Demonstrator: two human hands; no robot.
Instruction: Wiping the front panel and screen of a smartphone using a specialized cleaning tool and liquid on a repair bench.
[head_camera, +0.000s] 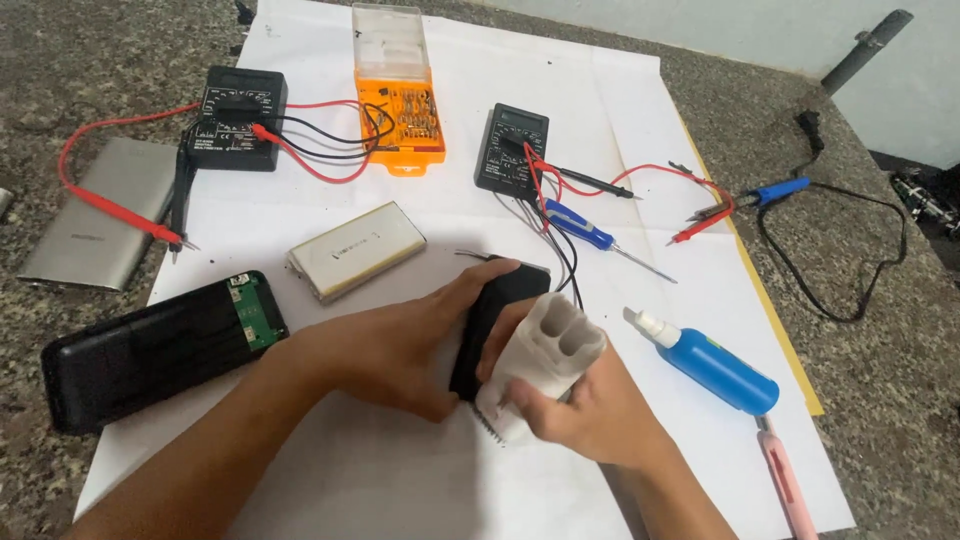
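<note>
**Both hands closed on black casing and white cell holder, mid-sheet**

A black casing (497, 320) is held upright on the white paper sheet (330, 470) by the left hand (400, 355); its fingers are wrapped closed around the casing's left side, with the thumb laid across the top edge. A white plastic cell holder (545, 360), with three round sockets seen at its upper end, is gripped by the right hand (590, 410); the fingers are closed around its lower part. The holder is pressed against the right face of the casing, tilted up and to the right. Thin wires are seen running from behind the casing toward the second multimeter (512, 150).

Noted on the sheet: a flat silver battery pouch (357, 250) just left of the hands; an opened black power-bank shell (160, 350) with a green circuit board at its end, farther left; a black multimeter (238, 118) with red and black leads; an orange bit case (402, 115) with clear lid open; a blue-handled screwdriver (585, 228); a blue glue bottle (710, 362) to the right of the hands; a pink cutter (785, 485) below it. A grey power bank (100, 215) is recorded on the granite tabletop (900, 380), off the sheet.
</note>
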